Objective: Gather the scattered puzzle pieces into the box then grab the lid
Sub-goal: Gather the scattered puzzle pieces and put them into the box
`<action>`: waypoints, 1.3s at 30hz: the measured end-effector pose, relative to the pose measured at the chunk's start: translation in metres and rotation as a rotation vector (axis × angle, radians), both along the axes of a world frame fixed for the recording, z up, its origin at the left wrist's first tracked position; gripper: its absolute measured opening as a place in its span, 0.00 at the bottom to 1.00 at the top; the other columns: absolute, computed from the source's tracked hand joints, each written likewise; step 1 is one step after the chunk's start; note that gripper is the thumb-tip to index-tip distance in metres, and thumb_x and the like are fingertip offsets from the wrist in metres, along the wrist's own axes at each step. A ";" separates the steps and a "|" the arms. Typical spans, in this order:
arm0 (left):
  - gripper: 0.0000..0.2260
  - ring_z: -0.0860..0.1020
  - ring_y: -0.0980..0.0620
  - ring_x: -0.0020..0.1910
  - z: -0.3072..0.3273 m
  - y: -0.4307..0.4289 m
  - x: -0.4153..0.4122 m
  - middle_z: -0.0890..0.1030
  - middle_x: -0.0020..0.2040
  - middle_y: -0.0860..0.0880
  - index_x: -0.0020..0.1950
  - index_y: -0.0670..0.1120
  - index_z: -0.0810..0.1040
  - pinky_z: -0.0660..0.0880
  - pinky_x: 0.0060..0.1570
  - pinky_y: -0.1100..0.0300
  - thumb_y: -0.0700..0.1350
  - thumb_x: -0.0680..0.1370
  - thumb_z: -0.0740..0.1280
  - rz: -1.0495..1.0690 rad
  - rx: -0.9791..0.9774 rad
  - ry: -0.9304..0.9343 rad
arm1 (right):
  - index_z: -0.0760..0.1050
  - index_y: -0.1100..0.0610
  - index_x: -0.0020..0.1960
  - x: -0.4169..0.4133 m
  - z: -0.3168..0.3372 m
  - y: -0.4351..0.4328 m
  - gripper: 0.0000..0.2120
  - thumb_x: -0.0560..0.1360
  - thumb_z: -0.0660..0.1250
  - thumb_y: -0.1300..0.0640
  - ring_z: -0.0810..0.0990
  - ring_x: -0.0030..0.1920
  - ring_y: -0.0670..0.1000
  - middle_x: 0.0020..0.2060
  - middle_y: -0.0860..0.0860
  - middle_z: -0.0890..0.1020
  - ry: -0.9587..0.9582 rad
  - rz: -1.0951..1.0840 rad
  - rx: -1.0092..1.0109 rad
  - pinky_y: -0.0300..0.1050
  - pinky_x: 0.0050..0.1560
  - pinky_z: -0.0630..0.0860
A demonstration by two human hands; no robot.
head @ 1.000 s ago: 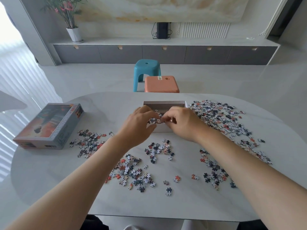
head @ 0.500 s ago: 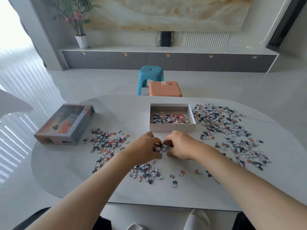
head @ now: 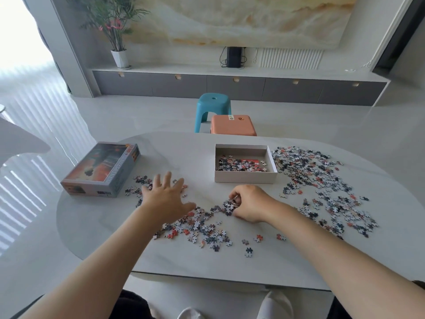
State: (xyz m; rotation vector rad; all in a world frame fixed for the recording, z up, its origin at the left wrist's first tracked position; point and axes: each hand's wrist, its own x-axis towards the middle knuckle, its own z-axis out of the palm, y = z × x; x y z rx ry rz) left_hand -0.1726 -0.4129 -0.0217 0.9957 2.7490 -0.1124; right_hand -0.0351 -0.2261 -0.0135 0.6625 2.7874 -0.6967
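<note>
An open white puzzle box (head: 245,176) stands on the table with a layer of pieces inside. Its printed lid (head: 102,169) lies at the table's left. Loose puzzle pieces (head: 202,224) are scattered in front of the box, and a larger spread of pieces (head: 322,180) lies to its right. My left hand (head: 166,198) is spread flat with straight fingers over the pieces on the left. My right hand (head: 249,203) is curled around a small clump of pieces (head: 230,206) just in front of the box.
The oval white table (head: 96,226) ends close to my body at the bottom. A teal stool (head: 212,109) and an orange stool (head: 233,125) stand behind the far edge. A potted plant (head: 115,26) and a low grey cabinet line the back wall.
Both hands came back from the box to the pieces in front of it. My left hand then swung left and opened flat, while my right hand stayed curled on the clump.
</note>
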 end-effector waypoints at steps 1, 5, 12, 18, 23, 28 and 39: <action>0.39 0.40 0.40 0.77 -0.004 -0.005 -0.002 0.41 0.79 0.48 0.78 0.57 0.45 0.49 0.70 0.32 0.71 0.73 0.56 0.043 -0.014 -0.065 | 0.74 0.52 0.65 -0.005 -0.002 -0.005 0.21 0.73 0.69 0.60 0.76 0.59 0.51 0.60 0.51 0.77 0.008 0.006 -0.001 0.40 0.57 0.72; 0.36 0.36 0.43 0.76 -0.020 -0.013 0.000 0.39 0.79 0.48 0.78 0.55 0.42 0.42 0.73 0.37 0.68 0.77 0.53 0.001 0.077 -0.169 | 0.76 0.53 0.64 -0.022 -0.005 -0.019 0.19 0.74 0.68 0.63 0.77 0.58 0.51 0.60 0.52 0.78 0.043 0.015 -0.021 0.39 0.54 0.71; 0.31 0.42 0.48 0.78 -0.022 0.002 0.013 0.46 0.79 0.50 0.79 0.52 0.48 0.42 0.74 0.48 0.58 0.80 0.56 -0.224 0.245 -0.179 | 0.67 0.49 0.72 -0.028 0.002 -0.029 0.28 0.71 0.65 0.56 0.72 0.64 0.54 0.66 0.53 0.66 0.005 0.045 -0.005 0.47 0.64 0.72; 0.36 0.60 0.49 0.74 0.007 0.006 0.012 0.60 0.76 0.51 0.78 0.53 0.52 0.58 0.72 0.44 0.61 0.75 0.64 -0.318 0.289 -0.122 | 0.57 0.44 0.77 -0.023 0.001 -0.026 0.41 0.68 0.71 0.44 0.56 0.71 0.54 0.65 0.50 0.62 -0.079 0.148 0.067 0.53 0.69 0.65; 0.38 0.61 0.48 0.71 0.001 0.003 0.005 0.63 0.73 0.51 0.75 0.57 0.60 0.65 0.68 0.43 0.67 0.69 0.68 -0.321 0.132 -0.094 | 0.70 0.43 0.69 -0.012 -0.001 -0.001 0.27 0.72 0.72 0.45 0.68 0.67 0.53 0.59 0.50 0.67 -0.023 0.122 0.038 0.51 0.67 0.68; 0.27 0.68 0.51 0.61 -0.009 0.025 0.013 0.72 0.60 0.51 0.71 0.56 0.70 0.69 0.64 0.49 0.58 0.73 0.70 -0.352 0.378 -0.178 | 0.71 0.45 0.70 -0.002 -0.006 0.011 0.26 0.73 0.71 0.44 0.73 0.61 0.51 0.56 0.48 0.69 0.055 0.103 0.031 0.47 0.61 0.71; 0.23 0.75 0.52 0.49 -0.002 0.045 0.018 0.72 0.55 0.50 0.66 0.54 0.75 0.76 0.54 0.55 0.53 0.72 0.72 -0.345 0.322 -0.196 | 0.72 0.47 0.68 -0.004 -0.005 0.002 0.29 0.70 0.74 0.41 0.73 0.58 0.53 0.54 0.50 0.68 0.027 0.149 0.020 0.50 0.59 0.73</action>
